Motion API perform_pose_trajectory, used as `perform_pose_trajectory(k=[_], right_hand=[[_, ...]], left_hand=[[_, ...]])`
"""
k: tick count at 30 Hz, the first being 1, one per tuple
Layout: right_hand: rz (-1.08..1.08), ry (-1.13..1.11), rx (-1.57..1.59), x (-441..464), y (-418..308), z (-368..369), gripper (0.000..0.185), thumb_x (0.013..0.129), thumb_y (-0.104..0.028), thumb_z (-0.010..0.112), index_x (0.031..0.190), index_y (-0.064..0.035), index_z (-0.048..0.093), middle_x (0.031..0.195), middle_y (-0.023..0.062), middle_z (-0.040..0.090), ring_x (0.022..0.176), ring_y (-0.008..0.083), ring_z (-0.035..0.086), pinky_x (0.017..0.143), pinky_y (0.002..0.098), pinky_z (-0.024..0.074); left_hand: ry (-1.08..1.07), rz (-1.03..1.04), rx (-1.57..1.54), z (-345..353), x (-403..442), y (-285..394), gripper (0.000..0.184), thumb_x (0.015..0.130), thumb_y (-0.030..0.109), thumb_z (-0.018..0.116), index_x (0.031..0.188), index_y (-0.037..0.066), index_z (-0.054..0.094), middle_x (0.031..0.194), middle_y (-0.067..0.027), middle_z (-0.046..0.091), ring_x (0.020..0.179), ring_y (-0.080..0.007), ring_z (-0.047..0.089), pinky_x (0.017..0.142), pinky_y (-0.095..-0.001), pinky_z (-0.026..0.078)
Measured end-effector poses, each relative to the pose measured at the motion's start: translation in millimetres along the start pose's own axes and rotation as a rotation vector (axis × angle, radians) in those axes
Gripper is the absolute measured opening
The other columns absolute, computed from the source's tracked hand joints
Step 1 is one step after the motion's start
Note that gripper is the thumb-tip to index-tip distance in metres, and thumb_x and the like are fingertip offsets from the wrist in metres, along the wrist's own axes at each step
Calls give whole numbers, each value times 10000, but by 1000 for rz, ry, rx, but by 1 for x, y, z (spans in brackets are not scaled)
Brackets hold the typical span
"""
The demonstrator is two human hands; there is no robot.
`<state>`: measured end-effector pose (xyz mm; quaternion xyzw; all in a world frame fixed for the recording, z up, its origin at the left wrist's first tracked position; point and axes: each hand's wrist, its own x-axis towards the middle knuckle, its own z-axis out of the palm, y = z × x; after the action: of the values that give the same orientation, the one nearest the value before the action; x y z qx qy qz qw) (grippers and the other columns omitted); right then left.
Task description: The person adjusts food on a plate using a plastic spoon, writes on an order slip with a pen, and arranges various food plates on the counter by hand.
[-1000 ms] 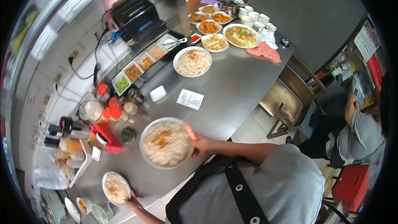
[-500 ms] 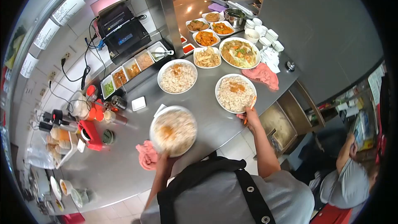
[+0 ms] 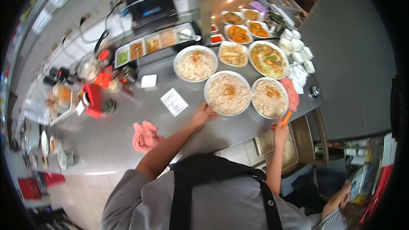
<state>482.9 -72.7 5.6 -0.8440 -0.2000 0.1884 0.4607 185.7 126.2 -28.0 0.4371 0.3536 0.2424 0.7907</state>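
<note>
My left hand is at the lower left rim of a large bowl of rice-like food with a brown topping. Its fingers are apart and touch the bowl's edge, not wrapped around it. My right hand is closed on an orange pen, just below a smaller bowl of the same food. Another such bowl stands behind, on the left. Left of my left hand lie a printed paper slip and a crumpled pink cloth.
A noodle plate and several side dishes line the back. Stacked white cups, another pink cloth and a call bell are at right. A condiment tray and bottles stand left. A person's arm shows lower right.
My left hand has moved the large bowl right, from over the paper slip to beside the smaller bowl, and its grip has loosened. The slip is uncovered. My view has shifted.
</note>
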Motion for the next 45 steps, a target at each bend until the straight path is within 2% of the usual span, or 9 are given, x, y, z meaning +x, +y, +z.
perform_pose_trajectory(k=[1, 4, 9, 14, 23, 32, 35, 38, 45], right_hand=[[-131, 52, -56, -3, -4, 1, 399, 1026, -355, 403, 992, -19, 616, 858, 102, 657, 594, 155, 619, 539, 268, 472], [-199, -7, 167, -36, -68, 14, 459, 1028, -389, 379, 931, -18, 630, 776, 39, 590, 580, 134, 564, 529, 266, 413], [-286, -325, 499, -60, -132, 86, 402, 1028, -399, 389, 905, -63, 571, 694, -16, 475, 592, 64, 450, 484, 230, 316], [-342, -704, 454, -107, -149, 191, 153, 979, -213, 561, 1007, -66, 529, 797, 11, 577, 681, 72, 535, 573, 218, 447], [-379, -974, 449, -146, -115, 299, 68, 883, 1, 564, 859, -35, 510, 798, 52, 618, 728, 84, 577, 650, 249, 473], [-563, -983, 339, -150, -103, 320, 91, 862, -1, 579, 828, -33, 501, 754, 53, 627, 684, 82, 572, 621, 259, 475], [-766, -814, 311, -148, -106, 319, 140, 822, -14, 611, 825, -23, 472, 681, 94, 597, 612, 115, 572, 563, 297, 468], [-689, -691, 108, -134, -129, 297, 162, 807, -23, 625, 839, -26, 466, 670, 111, 586, 584, 166, 577, 565, 307, 470], [-893, -665, 122, -120, -147, 296, 187, 832, -13, 612, 1002, -41, 539, 979, 172, 621, 868, 348, 627, 741, 410, 502]], left_hand=[[40, -28, 39, -5, -8, 7, 464, 1004, 307, 481, 1341, -8, 432, 1168, -166, 613, 1002, -270, 641, 876, -370, 532], [294, 294, 863, -39, -39, 7, 422, 993, 312, 496, 1300, 21, 507, 1198, -146, 618, 959, -319, 654, 854, -403, 529], [577, 414, 1518, -98, -96, -10, 465, 952, 363, 522, 1366, 152, 507, 1481, -134, 374, 1378, -399, 299, 1109, -584, 220], [475, 307, 1577, -99, -136, -13, 590, 927, 464, 535, 1454, 236, 400, 1526, -137, 293, 1438, -402, 176, 1093, -700, 89], [471, 234, 1564, -103, -144, -7, 633, 879, 560, 558, 1451, 350, 386, 1556, -132, 207, 1442, -429, 123, 1082, -714, 120], [467, 253, 1631, -107, -142, -7, 662, 843, 618, 555, 1409, 288, 459, 1558, -129, 211, 1446, -420, 118, 1085, -710, 118], [460, 239, 1650, -106, -142, -6, 682, 837, 623, 557, 1431, 314, 427, 1557, -132, 213, 1444, -421, 126, 1080, -712, 131], [461, 259, 1654, -105, -144, -3, 710, 832, 624, 567, 1457, 345, 379, 1560, -137, 202, 1442, -422, 133, 1072, -715, 145], [408, 240, 1610, -104, -147, -4, 719, 838, 595, 588, 1473, 362, 345, 1581, -139, 146, 1444, -423, 128, 1070, -721, 121]])
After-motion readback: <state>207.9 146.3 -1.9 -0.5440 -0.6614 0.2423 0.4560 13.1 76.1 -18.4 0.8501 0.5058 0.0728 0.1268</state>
